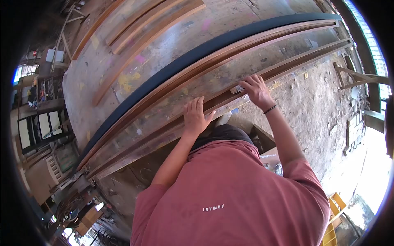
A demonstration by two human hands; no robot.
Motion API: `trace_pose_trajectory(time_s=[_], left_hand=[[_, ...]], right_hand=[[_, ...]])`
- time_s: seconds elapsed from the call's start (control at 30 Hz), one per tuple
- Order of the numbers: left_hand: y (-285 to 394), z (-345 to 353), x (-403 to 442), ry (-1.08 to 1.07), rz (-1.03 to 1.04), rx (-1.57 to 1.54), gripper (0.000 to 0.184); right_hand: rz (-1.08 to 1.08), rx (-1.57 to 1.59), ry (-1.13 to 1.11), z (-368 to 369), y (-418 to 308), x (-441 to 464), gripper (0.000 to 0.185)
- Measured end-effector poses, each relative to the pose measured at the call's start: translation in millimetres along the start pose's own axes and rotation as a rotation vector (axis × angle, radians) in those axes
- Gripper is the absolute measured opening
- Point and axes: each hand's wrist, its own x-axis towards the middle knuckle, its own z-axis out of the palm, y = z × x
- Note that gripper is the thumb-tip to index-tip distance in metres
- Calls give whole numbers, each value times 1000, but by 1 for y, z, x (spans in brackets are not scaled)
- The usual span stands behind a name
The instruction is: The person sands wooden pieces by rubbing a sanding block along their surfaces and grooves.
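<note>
A long brown grooved wooden strip (283,69) lies along the near edge of the table, right in front of me. My left hand (196,117) grips it, fingers across its top and thumb on the near side. Further right, my right hand (257,92) is closed over the same strip, a dark band at its wrist. At its fingertips sits a small pale flat piece (237,89), partly hidden, its kind not clear. Beyond lies a second grooved wooden strip (221,56), with a long dark blue-grey strip (184,57) along its far side.
The paint-stained table (164,43) carries more wooden strips (152,33) at its far side. A rough, debris-strewn floor (308,102) lies to the right, with a wooden trestle (357,76) and a yellow frame (334,213). Cluttered shelves (43,92) stand to the left.
</note>
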Motion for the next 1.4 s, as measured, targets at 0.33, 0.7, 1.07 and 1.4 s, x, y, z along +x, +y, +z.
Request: trace_pose_trajectory(time_s=[0.33,0.7,1.07,1.4], left_hand=[[23,11,4,-115,0,189,105],[35,19,24,-92,57,117,106],[35,20,24,-146,63,111,106],[35,23,20,-58,40,89,83]], right_hand=[[-122,45,105,33,25,-3,35],[-104,44,-69,42,-36,5,37],[-133,-112,44,85,-5,-31,45],[-105,-74,42,-51,121,-11,33]])
